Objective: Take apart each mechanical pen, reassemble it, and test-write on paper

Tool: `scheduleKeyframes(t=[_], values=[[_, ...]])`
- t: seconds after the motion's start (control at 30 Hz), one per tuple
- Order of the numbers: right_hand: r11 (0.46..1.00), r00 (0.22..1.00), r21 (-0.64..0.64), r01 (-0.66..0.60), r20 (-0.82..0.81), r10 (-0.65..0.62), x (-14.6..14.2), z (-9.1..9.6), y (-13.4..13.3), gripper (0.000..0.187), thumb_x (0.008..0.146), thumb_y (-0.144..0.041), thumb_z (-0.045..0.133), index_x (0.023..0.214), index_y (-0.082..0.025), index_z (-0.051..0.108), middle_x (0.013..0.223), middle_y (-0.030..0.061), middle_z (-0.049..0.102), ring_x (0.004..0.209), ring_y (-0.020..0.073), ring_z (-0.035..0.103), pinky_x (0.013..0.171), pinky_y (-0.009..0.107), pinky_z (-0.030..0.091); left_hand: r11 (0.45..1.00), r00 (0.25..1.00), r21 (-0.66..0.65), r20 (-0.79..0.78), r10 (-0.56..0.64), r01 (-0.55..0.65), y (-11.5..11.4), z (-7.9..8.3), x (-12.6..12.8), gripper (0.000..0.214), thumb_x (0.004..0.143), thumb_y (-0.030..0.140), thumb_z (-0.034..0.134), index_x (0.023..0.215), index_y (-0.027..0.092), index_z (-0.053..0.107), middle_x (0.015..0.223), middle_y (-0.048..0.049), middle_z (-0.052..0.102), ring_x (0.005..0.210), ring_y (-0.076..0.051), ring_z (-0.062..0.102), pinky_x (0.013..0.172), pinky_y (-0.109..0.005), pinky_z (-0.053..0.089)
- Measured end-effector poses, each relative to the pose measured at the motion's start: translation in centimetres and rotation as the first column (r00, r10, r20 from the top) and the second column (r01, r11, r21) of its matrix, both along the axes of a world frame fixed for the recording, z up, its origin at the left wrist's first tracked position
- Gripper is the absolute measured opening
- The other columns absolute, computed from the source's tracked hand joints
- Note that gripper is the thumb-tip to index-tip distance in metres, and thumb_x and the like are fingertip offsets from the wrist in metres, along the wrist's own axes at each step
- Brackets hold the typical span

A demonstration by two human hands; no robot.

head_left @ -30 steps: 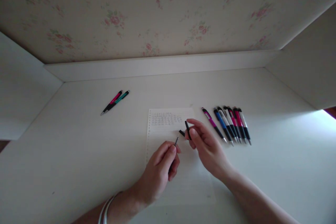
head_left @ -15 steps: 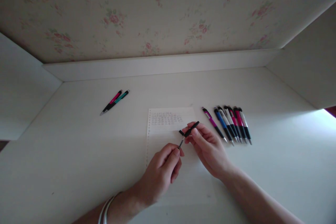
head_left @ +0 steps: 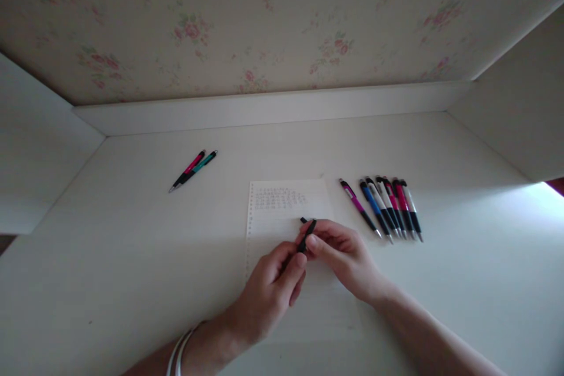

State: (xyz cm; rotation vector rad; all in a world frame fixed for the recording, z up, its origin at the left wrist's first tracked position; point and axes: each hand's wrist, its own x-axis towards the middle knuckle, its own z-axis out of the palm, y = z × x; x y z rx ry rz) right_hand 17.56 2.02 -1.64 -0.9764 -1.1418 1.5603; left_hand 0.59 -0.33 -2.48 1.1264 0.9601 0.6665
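Note:
Over the lined paper (head_left: pixel 273 229), my left hand (head_left: pixel 275 285) and my right hand (head_left: pixel 348 255) are close together at the fingertips. Between thumb and fingers, my right hand pinches a black pen barrel piece (head_left: pixel 311 229), tilted with its upper end away from me. Its lower end meets the closed thumb and forefinger of my left hand, which grip a thin pen refill now hidden by the fingers and the barrel piece. A second small black piece (head_left: pixel 304 220) pokes out beside the right fingertips; its kind is unclear.
Right of the paper lie several pens, among them a purple pen (head_left: pixel 359 207) and a blue pen (head_left: pixel 375 211). A pink pen (head_left: pixel 187 170) and a teal pen (head_left: pixel 199 166) lie at the far left. A white ledge (head_left: pixel 273 108) and side panels border the white desk (head_left: pixel 132 235).
My right hand has brought the black barrel piece down and left to my left fingertips. The thin metal length that showed between the hands is now covered. The pens on the desk stay put.

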Motion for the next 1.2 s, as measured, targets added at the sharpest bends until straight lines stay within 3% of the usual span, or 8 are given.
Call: scheduleKeyframes(t=[0.13,0.27,0.33,0.67,1.03,1.07,1.13,1.2], values=[[0.996,0.998,0.092,0.013,0.055,-0.018,0.1,0.2,-0.1,0.012,0.087,-0.029,0.075,0.081,-0.019,0.074,0.082,0.0018,0.063,0.075,0.013,0.064,0.066,0.024,0.054,0.997,0.999,0.077,-0.032,-0.007,0.009,0.1,-0.2,-0.1,0.042,0.096,0.055,0.054,0.106,0.015,0.06,0.06,0.0063,0.045,0.052,-0.01,0.039,0.049,-0.022,0.032],[0.994,0.988,0.035,-0.107,-0.112,0.11,-0.2,0.1,-0.4,0.013,0.09,-0.026,0.071,0.08,-0.018,0.071,0.078,-0.0008,0.06,0.058,0.0129,0.069,0.051,0.025,0.057,0.985,0.994,0.168,-0.105,-0.015,0.033,0.3,0.4,-0.1,0.035,0.099,0.05,0.053,0.097,0.016,0.062,0.069,0.0021,0.054,0.06,-0.011,0.044,0.056,-0.023,0.035],[0.995,0.984,0.019,-0.098,-0.145,0.1,-0.3,0.0,-0.6,0.014,0.09,-0.025,0.071,0.079,-0.017,0.068,0.073,-0.0021,0.061,0.053,0.0132,0.07,0.047,0.024,0.056,0.981,0.992,0.187,-0.125,-0.023,0.046,0.2,0.7,0.0,0.035,0.1,0.049,0.05,0.092,0.016,0.061,0.07,0.0012,0.056,0.062,-0.012,0.045,0.059,-0.024,0.035],[0.991,0.974,-0.024,-0.131,-0.191,0.124,-0.3,-0.2,-0.8,0.021,0.091,-0.025,0.071,0.076,-0.018,0.058,0.064,-0.0024,0.066,0.054,0.0132,0.071,0.046,0.02,0.054,0.98,0.987,0.175,-0.143,-0.065,0.09,-0.2,1.3,0.0,0.041,0.106,0.048,0.037,0.085,0.018,0.055,0.072,0.0012,0.053,0.065,-0.013,0.045,0.063,-0.026,0.034],[0.988,0.981,-0.019,-0.15,-0.13,0.146,-0.1,0.3,-0.9,0.016,0.091,-0.031,0.07,0.084,-0.018,0.065,0.069,0.0004,0.067,0.057,0.0165,0.071,0.051,0.026,0.054,0.986,0.993,0.154,-0.109,-0.047,0.064,-0.3,1.2,-0.1,0.039,0.105,0.048,0.04,0.085,0.018,0.056,0.073,0.0005,0.053,0.066,-0.013,0.045,0.064,-0.027,0.036],[0.993,0.989,-0.018,-0.113,-0.095,0.111,0.0,0.3,-0.9,0.017,0.091,-0.034,0.07,0.087,-0.018,0.068,0.07,0.0009,0.066,0.058,0.0158,0.069,0.052,0.027,0.053,0.989,0.994,0.138,-0.099,-0.039,0.053,-0.3,1.1,-0.1,0.039,0.105,0.048,0.039,0.089,0.018,0.057,0.074,0.0003,0.054,0.067,-0.013,0.045,0.063,-0.028,0.036],[0.997,0.997,-0.024,0.075,-0.019,-0.075,0.5,0.2,-0.7,0.023,0.09,-0.04,0.07,0.091,-0.017,0.072,0.065,-0.0009,0.061,0.054,0.0118,0.06,0.05,0.024,0.047,0.996,0.998,0.084,-0.065,-0.027,0.032,-0.4,0.8,-0.2,0.039,0.105,0.05,0.037,0.098,0.018,0.058,0.075,0.0001,0.055,0.066,-0.013,0.045,0.062,-0.028,0.036],[0.936,0.937,-0.033,0.349,0.016,-0.349,1.1,0.1,-0.2,0.03,0.09,-0.047,0.068,0.087,-0.017,0.074,0.054,-0.0048,0.048,0.048,0.0083,0.044,0.044,0.021,0.034,1.0,1.0,0.029,-0.02,-0.003,0.004,-0.6,0.6,-0.2,0.038,0.105,0.051,0.037,0.108,0.018,0.056,0.075,0.0004,0.056,0.065,-0.013,0.044,0.062,-0.028,0.036]])
